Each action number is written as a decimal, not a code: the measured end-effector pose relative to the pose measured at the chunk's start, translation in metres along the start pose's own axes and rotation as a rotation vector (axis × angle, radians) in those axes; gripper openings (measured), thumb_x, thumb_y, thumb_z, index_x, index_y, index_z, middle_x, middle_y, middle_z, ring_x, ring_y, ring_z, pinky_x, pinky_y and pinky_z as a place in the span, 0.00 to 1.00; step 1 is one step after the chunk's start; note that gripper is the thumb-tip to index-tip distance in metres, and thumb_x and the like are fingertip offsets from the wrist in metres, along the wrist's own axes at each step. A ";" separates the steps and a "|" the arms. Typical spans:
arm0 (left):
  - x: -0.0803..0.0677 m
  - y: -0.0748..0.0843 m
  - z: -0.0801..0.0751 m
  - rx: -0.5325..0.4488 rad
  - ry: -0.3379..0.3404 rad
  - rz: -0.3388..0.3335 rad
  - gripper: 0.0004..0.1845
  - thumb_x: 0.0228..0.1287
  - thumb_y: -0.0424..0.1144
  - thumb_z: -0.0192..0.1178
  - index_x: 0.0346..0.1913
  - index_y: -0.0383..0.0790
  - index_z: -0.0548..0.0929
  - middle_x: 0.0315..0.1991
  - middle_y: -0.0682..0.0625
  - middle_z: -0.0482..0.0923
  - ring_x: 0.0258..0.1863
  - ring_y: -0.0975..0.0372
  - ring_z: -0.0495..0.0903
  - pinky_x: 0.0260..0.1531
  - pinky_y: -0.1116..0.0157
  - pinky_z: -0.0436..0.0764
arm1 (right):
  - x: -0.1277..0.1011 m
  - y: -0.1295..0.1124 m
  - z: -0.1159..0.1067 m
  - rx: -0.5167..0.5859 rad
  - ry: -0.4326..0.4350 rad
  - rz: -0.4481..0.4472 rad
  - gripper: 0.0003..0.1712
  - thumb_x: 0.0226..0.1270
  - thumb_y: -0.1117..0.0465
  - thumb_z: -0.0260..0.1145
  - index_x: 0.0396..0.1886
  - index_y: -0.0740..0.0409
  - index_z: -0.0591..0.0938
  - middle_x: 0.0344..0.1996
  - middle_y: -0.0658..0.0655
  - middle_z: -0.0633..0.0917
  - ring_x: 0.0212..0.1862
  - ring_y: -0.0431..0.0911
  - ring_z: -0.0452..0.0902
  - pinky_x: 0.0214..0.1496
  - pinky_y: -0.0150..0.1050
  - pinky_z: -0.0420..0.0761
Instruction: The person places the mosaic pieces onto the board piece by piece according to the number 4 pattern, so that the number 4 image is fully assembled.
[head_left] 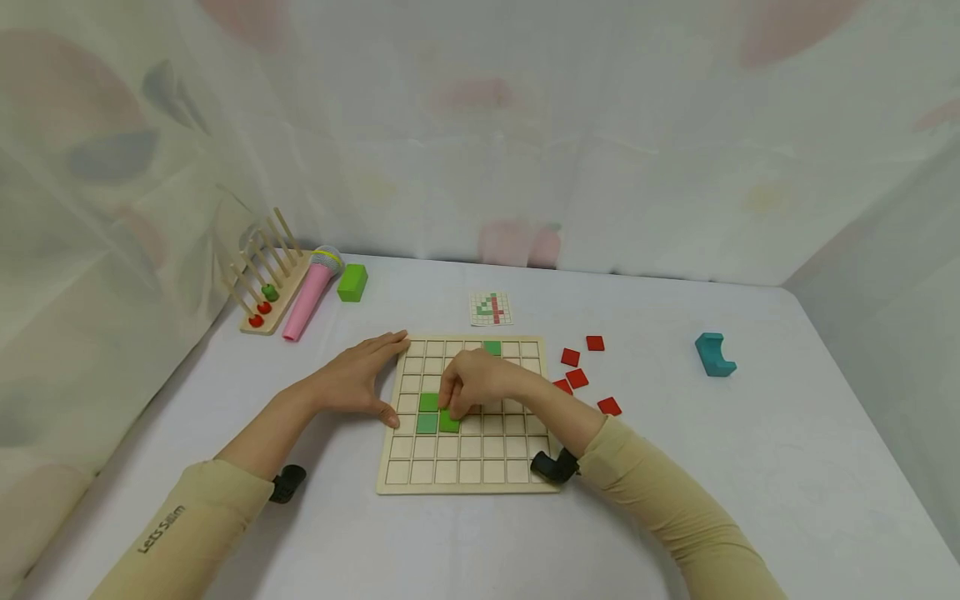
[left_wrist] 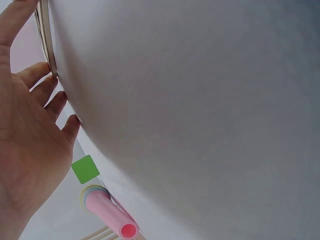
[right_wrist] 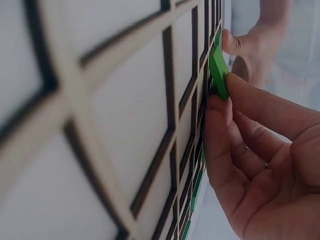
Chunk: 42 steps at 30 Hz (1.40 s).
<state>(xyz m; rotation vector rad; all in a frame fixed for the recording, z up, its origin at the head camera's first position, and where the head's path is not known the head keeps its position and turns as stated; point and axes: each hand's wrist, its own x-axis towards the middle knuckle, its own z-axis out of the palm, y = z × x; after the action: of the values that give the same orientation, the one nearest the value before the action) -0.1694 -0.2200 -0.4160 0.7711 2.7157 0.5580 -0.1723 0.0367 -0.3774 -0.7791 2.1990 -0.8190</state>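
A wooden grid board lies on the white table. My right hand is over its middle and pinches a green square tile between thumb and finger; in the right wrist view the tile is tilted against the grid. Beside it sit a light green tile and a bluish-green tile in their cells. Another green tile is in the top row. My left hand rests at the board's left edge, its fingers spread and touching the frame.
Several red tiles lie right of the board. Behind it is a small patterned card. A pink toy microphone, a green block and a pegged wooden stand are at the back left. A teal curved block stands far right.
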 end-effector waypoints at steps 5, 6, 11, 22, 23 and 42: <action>-0.001 0.001 -0.001 -0.004 -0.003 -0.003 0.71 0.29 0.70 0.76 0.76 0.37 0.58 0.80 0.43 0.51 0.79 0.44 0.51 0.75 0.40 0.56 | 0.000 0.000 0.002 -0.026 0.004 -0.011 0.06 0.53 0.67 0.75 0.31 0.54 0.89 0.24 0.49 0.88 0.25 0.35 0.77 0.28 0.27 0.76; -0.001 0.000 -0.001 -0.004 -0.004 -0.003 0.71 0.29 0.70 0.76 0.76 0.37 0.58 0.80 0.43 0.51 0.79 0.44 0.51 0.75 0.40 0.56 | 0.000 -0.001 0.002 -0.032 0.004 -0.015 0.06 0.53 0.67 0.75 0.31 0.54 0.89 0.24 0.49 0.88 0.25 0.35 0.77 0.27 0.27 0.75; -0.001 0.000 0.000 0.005 -0.003 0.000 0.71 0.29 0.70 0.76 0.76 0.37 0.58 0.80 0.43 0.52 0.79 0.44 0.51 0.75 0.41 0.56 | 0.000 -0.003 0.003 -0.073 0.012 -0.022 0.05 0.53 0.66 0.75 0.29 0.53 0.90 0.22 0.49 0.88 0.24 0.35 0.75 0.27 0.27 0.74; -0.001 0.002 -0.001 0.003 -0.008 -0.006 0.70 0.30 0.69 0.76 0.77 0.37 0.57 0.80 0.43 0.51 0.79 0.44 0.51 0.75 0.40 0.56 | 0.001 -0.002 0.004 -0.135 0.042 -0.033 0.04 0.52 0.66 0.76 0.27 0.52 0.90 0.22 0.48 0.89 0.24 0.35 0.76 0.27 0.27 0.75; -0.001 0.001 -0.001 0.003 -0.009 -0.006 0.70 0.30 0.70 0.76 0.77 0.37 0.57 0.80 0.43 0.51 0.79 0.44 0.51 0.75 0.40 0.56 | 0.001 -0.001 0.005 -0.138 0.043 -0.032 0.04 0.52 0.66 0.76 0.27 0.52 0.90 0.22 0.48 0.89 0.23 0.35 0.76 0.27 0.27 0.75; -0.001 0.002 -0.001 0.015 -0.017 -0.015 0.71 0.29 0.68 0.77 0.77 0.37 0.56 0.80 0.43 0.50 0.79 0.44 0.50 0.75 0.40 0.56 | -0.042 0.019 -0.034 -0.093 0.114 -0.079 0.04 0.59 0.65 0.70 0.33 0.53 0.88 0.28 0.48 0.86 0.31 0.39 0.78 0.36 0.31 0.79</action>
<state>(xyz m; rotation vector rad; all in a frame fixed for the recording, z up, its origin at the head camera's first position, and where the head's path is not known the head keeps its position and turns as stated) -0.1683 -0.2192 -0.4140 0.7553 2.7108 0.5262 -0.1774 0.0891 -0.3561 -0.8893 2.3342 -0.8226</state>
